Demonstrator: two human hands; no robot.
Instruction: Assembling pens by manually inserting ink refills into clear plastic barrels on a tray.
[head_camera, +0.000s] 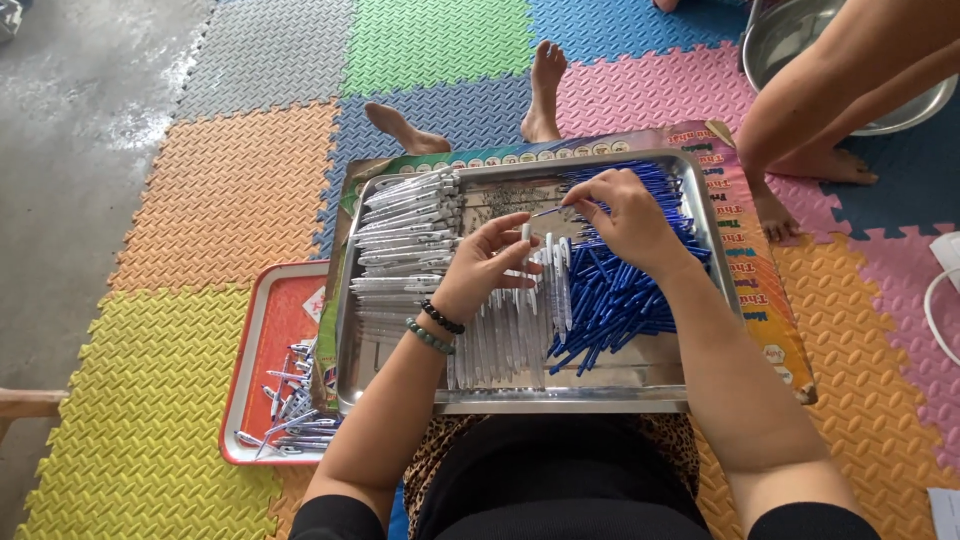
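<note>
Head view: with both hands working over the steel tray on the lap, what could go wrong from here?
1. The shallow steel tray rests on a board across the lap; a leg shift could tip it.
2. The heap of loose blue pen refills could roll into the row of white pen barrels.
3. The right hand pinches one thin refill by the left hand; it could slip.

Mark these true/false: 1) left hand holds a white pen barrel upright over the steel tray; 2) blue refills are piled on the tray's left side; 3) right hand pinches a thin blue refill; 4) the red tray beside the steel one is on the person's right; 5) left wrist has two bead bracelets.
1) True: the left hand holds a white pen barrel over the steel tray.
2) False: the blue refills lie on the right side; white barrels fill the left.
3) True: the right hand pinches a blue refill.
4) False: the red tray is on the left.
5) True: bead bracelets.
</note>
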